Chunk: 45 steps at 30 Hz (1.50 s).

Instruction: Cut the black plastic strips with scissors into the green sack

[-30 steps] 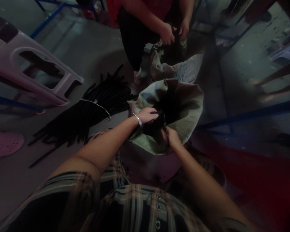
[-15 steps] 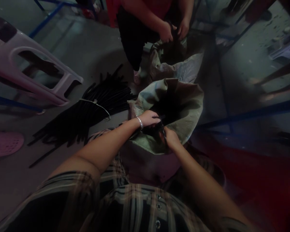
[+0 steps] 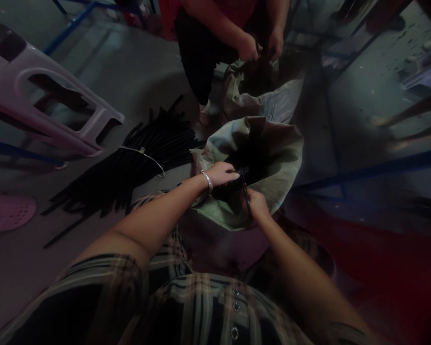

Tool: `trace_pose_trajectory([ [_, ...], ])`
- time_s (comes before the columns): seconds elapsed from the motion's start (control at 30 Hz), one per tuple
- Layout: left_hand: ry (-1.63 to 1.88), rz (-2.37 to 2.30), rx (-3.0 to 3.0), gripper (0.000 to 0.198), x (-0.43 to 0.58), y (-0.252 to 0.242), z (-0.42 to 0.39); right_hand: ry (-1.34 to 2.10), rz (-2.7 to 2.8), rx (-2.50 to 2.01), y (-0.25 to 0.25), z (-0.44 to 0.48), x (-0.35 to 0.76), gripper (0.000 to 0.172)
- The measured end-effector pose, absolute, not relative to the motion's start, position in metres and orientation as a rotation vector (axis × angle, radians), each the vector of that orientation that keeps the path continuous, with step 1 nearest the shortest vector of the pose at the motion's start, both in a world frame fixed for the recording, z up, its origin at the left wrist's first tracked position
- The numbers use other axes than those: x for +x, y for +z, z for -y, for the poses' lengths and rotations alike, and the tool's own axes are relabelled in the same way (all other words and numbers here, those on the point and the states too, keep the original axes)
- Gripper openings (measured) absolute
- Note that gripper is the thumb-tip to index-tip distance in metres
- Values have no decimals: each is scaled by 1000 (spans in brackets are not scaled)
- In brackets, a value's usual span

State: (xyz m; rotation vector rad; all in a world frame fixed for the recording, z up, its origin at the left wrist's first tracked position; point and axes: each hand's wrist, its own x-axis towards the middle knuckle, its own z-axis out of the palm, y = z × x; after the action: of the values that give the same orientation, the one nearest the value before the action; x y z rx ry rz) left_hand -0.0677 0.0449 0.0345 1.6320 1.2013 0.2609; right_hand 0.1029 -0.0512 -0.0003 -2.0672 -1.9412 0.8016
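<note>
Over the mouth of a pale woven sack [image 3: 287, 158], my left hand [image 3: 221, 173] is closed on a short dark strip [image 3: 244, 170], whose end sticks out past the fingertips. My right hand [image 3: 257, 203] grips dark-handled scissors [image 3: 246, 194], whose upper part meets the strip beside my left fingers. The blades are too dark to make out clearly. Inside the sack it is nearly black, so its contents are hidden. To the left, a bundle of long black tubes or strips [image 3: 158, 139] lies on the floor with a pale tie [image 3: 142, 150] across it.
Across from me a person's hands [image 3: 249, 48] work over a second sack [image 3: 287, 96]. A pale plastic stool [image 3: 104, 115] stands at the left, above a pink clog [image 3: 10, 213]. Blue metal bars [image 3: 373, 170] run along the right, near a red surface [image 3: 388, 258].
My right hand and the scissors have shifted slightly right, and the scissors stand more upright. My left fingers have moved a little. The other person's hands are slightly farther apart.
</note>
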Motion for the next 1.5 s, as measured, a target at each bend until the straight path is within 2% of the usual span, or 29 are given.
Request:
trace_pose_trajectory([
  [0.1,228,-1177,1550,19,-69,39,-47,825,1898,-2033,-5,51,104,32],
  [0.43,308,-1178,1584,19,-73,25,-53,839,1805,-2030,-10,49,107,36],
  [0.73,422,-1079,1291,15,-66,25,-52,832,2086,-2077,-7,50,103,33],
  [1.13,288,-1082,1432,15,-61,26,-42,796,2178,-2059,1,51,102,34],
  [1.4,253,-1280,1686,31,-69,29,-45,725,2120,-2144,-2,51,103,36],
  [1.5,265,-1251,1717,30,-71,33,-46,730,2059,-2129,-6,51,103,35],
])
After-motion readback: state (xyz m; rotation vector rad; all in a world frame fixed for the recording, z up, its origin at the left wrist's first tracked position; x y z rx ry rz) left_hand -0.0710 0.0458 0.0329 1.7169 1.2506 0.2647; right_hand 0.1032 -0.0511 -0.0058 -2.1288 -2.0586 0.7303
